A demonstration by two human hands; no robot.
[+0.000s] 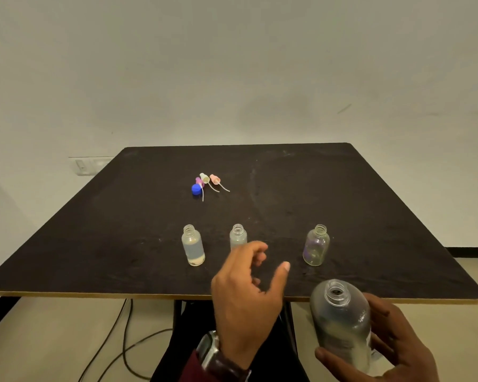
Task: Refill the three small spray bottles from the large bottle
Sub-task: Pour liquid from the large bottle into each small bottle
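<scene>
Three small clear bottles stand uncapped in a row near the table's front: the left one (193, 245) holds liquid, the middle one (238, 235) is partly hidden behind my fingers, the right one (316, 245) looks nearly empty. My left hand (249, 293) hovers just in front of the middle bottle, fingers loosely curled, holding nothing. My right hand (392, 346) grips the large clear bottle (341, 323), uncapped and upright, at the table's front edge. Three spray heads (209, 180) with tubes and a blue cap (196, 189) lie further back.
The dark square table (370, 188) stands against a white wall. Cables (127, 340) run across the floor beneath it. A wall socket plate (84, 165) sits at the left behind the table.
</scene>
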